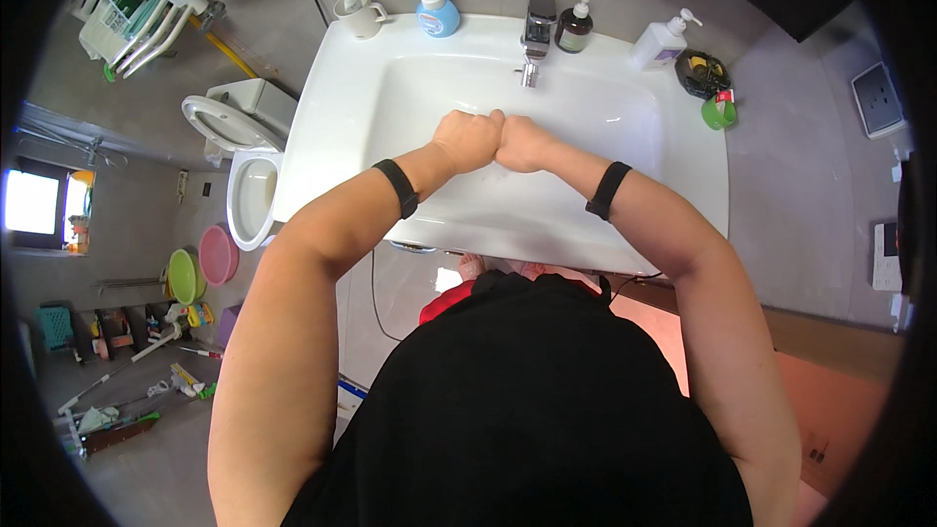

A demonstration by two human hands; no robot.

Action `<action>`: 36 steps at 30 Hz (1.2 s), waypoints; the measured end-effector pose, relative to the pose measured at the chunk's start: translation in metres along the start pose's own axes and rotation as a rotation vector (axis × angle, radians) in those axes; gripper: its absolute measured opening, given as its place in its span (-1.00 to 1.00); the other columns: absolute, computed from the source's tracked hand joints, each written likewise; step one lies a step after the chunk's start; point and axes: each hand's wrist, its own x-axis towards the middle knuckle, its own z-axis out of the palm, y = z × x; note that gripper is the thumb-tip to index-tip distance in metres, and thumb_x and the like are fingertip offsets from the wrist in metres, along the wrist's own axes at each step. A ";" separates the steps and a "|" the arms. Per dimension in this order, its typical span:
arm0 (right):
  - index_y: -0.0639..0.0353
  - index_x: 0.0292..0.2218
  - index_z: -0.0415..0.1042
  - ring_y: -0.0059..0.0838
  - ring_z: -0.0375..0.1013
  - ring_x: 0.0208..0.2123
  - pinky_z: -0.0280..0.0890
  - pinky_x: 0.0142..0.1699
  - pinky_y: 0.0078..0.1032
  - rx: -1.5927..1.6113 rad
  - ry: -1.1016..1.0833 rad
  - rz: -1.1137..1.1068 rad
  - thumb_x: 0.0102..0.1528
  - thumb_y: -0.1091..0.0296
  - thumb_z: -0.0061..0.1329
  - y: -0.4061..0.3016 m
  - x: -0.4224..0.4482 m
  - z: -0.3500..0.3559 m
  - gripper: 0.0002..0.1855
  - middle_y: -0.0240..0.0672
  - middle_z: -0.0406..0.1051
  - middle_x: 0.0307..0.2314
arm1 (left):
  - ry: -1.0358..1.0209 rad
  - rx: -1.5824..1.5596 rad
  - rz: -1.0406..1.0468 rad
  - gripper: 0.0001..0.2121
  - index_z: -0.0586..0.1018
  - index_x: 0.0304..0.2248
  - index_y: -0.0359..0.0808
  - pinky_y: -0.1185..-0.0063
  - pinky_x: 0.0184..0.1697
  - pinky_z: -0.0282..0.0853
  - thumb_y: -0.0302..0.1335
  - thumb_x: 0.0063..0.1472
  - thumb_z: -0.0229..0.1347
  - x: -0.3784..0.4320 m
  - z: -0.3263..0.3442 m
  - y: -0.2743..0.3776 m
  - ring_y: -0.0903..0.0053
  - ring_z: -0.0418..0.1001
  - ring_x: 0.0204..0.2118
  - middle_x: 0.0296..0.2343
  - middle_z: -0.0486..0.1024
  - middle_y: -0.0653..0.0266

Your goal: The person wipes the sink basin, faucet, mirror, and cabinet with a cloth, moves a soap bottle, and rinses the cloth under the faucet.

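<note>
Over the white washbasin (pixel 629 132), my left hand (pixel 467 141) and my right hand (pixel 524 144) press together with curled fingers. Their knuckles touch, and no object shows in either; the palms and fingertips are hidden from above. Just beyond the hands is the chrome faucet (pixel 540 18), its spout end pointing down into the bowl. I see no water stream from it. A black band circles each forearm.
Along the basin's back edge stand a cup (pixel 360 17), a blue foam pump bottle (pixel 438 15), a brown pump bottle (pixel 573 31) and a white pump bottle (pixel 659 44). Farther right are a dark dish (pixel 701 75) and a green cup (pixel 719 113). A toilet (pixel 252 197) adjoins at left.
</note>
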 end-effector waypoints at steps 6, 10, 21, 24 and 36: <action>0.26 -0.09 0.59 0.14 0.71 -0.22 0.60 -0.09 -0.02 -0.313 0.228 -0.231 0.14 0.43 0.12 -0.005 0.010 -0.041 -0.72 0.06 0.69 -0.26 | 0.177 -0.309 -0.144 -0.61 0.47 -0.03 -0.37 0.11 -0.12 0.64 -0.35 0.23 0.23 0.007 -0.030 -0.020 -0.06 0.73 -0.22 -0.27 0.73 -0.13; 0.25 -0.14 0.59 0.14 0.72 -0.25 0.60 -0.12 0.00 -0.299 0.348 -0.259 0.16 0.47 0.09 -0.013 0.005 -0.040 -0.78 0.06 0.68 -0.31 | 0.105 -0.189 -0.139 -0.59 0.44 0.02 -0.39 0.10 -0.08 0.63 -0.35 0.26 0.19 0.003 -0.041 -0.026 -0.08 0.73 -0.18 -0.25 0.72 -0.16; 0.43 -0.11 0.65 0.15 0.67 -0.12 0.54 0.01 -0.06 0.282 0.060 -0.040 0.06 0.34 0.20 0.019 -0.014 0.044 -0.60 0.24 0.65 -0.18 | 0.196 0.077 0.252 -0.72 0.43 -0.04 -0.25 0.17 -0.52 0.52 -0.34 0.32 0.12 -0.001 0.032 -0.009 0.07 0.66 -0.56 -0.58 0.66 0.11; 0.43 -0.06 0.62 0.05 0.67 -0.22 0.54 -0.11 -0.12 0.487 -0.038 0.099 0.01 0.32 0.27 0.025 -0.029 0.049 -0.52 0.17 0.65 -0.24 | 0.284 0.017 0.269 -0.73 0.42 -0.07 -0.23 0.18 -0.56 0.50 -0.29 0.35 0.12 -0.008 0.054 0.003 0.08 0.65 -0.61 -0.62 0.64 0.13; 0.26 0.19 0.40 -0.52 0.27 -0.64 0.10 -0.59 -0.44 0.949 -0.052 0.278 0.12 0.30 0.28 0.056 -0.055 0.082 -0.35 -0.36 0.40 -0.52 | 0.125 -0.001 0.317 -0.70 0.43 -0.10 -0.15 0.21 -0.36 0.60 -0.22 0.34 0.22 0.009 0.047 0.023 0.15 0.72 -0.36 -0.43 0.67 0.12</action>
